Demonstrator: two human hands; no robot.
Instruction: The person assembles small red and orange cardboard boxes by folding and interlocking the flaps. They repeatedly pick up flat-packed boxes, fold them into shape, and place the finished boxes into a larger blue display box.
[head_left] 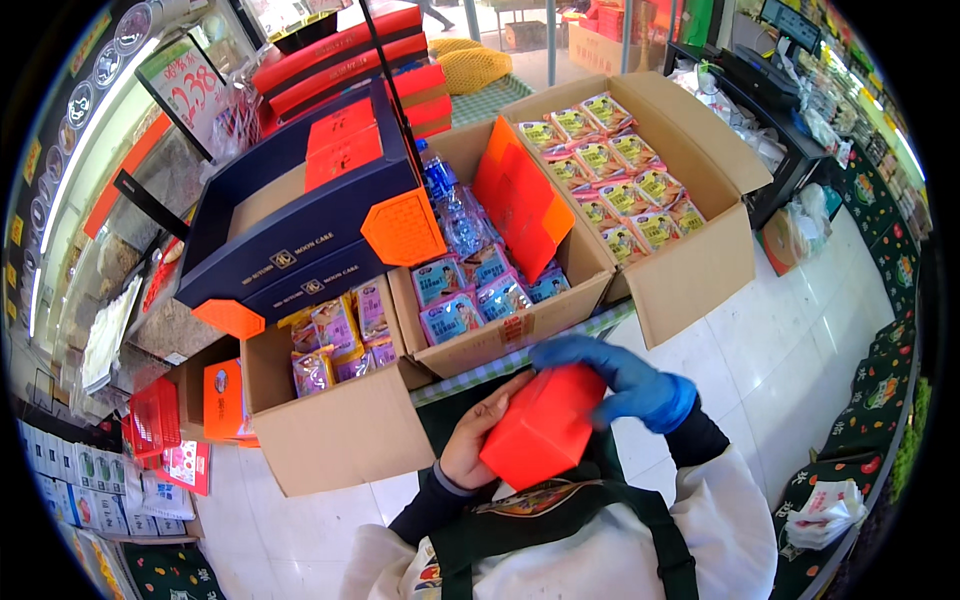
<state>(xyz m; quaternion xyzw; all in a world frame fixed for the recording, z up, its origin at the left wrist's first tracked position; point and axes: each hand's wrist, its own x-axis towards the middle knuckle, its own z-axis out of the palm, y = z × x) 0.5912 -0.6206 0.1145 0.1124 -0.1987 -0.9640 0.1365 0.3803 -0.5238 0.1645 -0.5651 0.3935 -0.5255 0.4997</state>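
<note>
A plain red cardboard box (540, 425) is held up in front of my apron. My bare left hand (484, 430) grips it along its left side, fingers pressed on the wall. My right hand (635, 382), in a blue glove, reaches around its far right edge, fingers along the far side and thumb at the right; it is slightly blurred. Just beyond stand open cartons: one with blue-and-pink packets (478, 300), one with purple and yellow packets (340, 330), and one at the right with yellow-and-pink packets (630, 185).
Dark blue gift boxes with a tray top (330, 250) are stacked at the left, behind the cartons. An orange card (520, 200) and plastic bottles (465, 220) stick up from the middle carton. A carton flap (345, 425) hangs out toward me. Display shelves line the left.
</note>
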